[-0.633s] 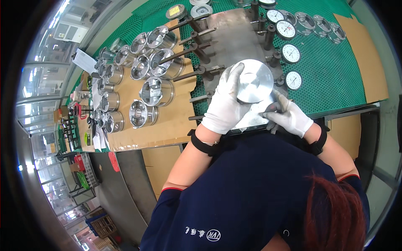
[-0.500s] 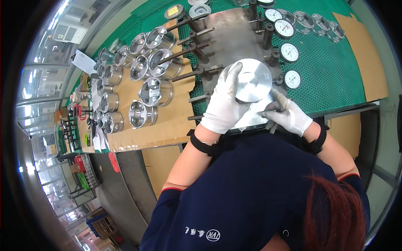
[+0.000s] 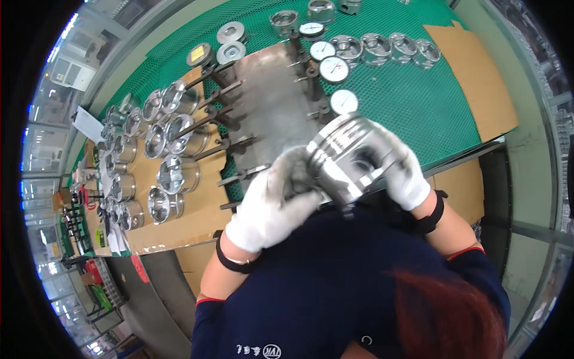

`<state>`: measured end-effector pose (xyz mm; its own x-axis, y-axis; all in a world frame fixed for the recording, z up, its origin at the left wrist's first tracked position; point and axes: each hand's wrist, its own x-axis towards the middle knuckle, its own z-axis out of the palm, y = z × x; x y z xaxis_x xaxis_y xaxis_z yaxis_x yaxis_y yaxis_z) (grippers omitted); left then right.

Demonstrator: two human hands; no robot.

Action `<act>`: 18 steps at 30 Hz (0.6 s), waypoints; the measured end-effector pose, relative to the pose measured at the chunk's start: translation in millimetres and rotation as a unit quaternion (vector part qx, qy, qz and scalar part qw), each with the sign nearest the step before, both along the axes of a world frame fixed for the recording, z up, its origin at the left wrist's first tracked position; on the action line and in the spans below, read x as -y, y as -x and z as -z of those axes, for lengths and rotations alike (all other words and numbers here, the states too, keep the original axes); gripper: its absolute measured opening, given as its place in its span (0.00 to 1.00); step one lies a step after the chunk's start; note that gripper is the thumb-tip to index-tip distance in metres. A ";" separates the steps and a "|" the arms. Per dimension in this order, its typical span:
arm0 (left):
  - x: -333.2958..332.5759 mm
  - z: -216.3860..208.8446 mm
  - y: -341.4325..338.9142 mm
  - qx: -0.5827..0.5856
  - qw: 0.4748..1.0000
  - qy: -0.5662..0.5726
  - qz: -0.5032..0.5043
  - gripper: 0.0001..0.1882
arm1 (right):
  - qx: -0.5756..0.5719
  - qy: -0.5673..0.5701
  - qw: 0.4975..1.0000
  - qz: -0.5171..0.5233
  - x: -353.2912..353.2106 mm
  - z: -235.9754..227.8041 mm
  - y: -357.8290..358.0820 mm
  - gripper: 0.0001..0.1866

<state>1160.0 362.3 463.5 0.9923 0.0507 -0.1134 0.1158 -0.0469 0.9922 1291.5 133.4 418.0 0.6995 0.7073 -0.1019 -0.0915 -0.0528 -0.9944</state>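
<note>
OK so you've got the shiny metal piston (image 3: 350,158) up just right of the middle of the frame, tilted, with its ringed end toward the upper left and the round hole in its side facing the camera. Your right grip (image 3: 406,176), in a white glove, is grasping it from the right side. Your left grip (image 3: 272,209), gloved too, is curled up close against its left side, but there's some blur there, so I can't tell if those fingers are really clenched on it or just resting by it. You've got a black wristband (image 3: 433,216) on that right arm. Behind your hands a grey metal plate (image 3: 272,90) runs toward the top of the frame, with dark rods (image 3: 212,151) sticking out along its left side and white-faced dial gauges (image 3: 333,70) along its right. A bunch more pistons (image 3: 179,173) stand over on the brown cardboard (image 3: 194,230) at left, and a row of ring-shaped metal parts (image 3: 375,49) sits on the green-meshed tabletop (image 3: 412,113), upper right of the frame.
</note>
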 end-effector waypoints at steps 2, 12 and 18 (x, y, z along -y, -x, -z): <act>14.1 -11.0 -3.8 0.016 0.994 0.099 0.044 0.37 | -0.189 -0.080 0.977 0.064 16.9 1.4 -24.2 0.27; -125.2 55.6 68.8 0.098 0.842 -0.256 -0.464 0.21 | -0.091 0.085 0.930 0.345 161.1 55.1 -209.0 0.20; -184.0 93.9 140.3 -0.173 0.737 -0.418 -0.503 0.36 | -0.171 0.274 0.884 0.338 199.1 136.3 -325.4 0.13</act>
<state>1019.7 546.2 369.7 0.3243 0.9360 0.1372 0.7484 -0.3425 0.5679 1616.9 -65.7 281.8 0.8056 -0.0814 -0.5868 -0.5764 -0.3365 -0.7447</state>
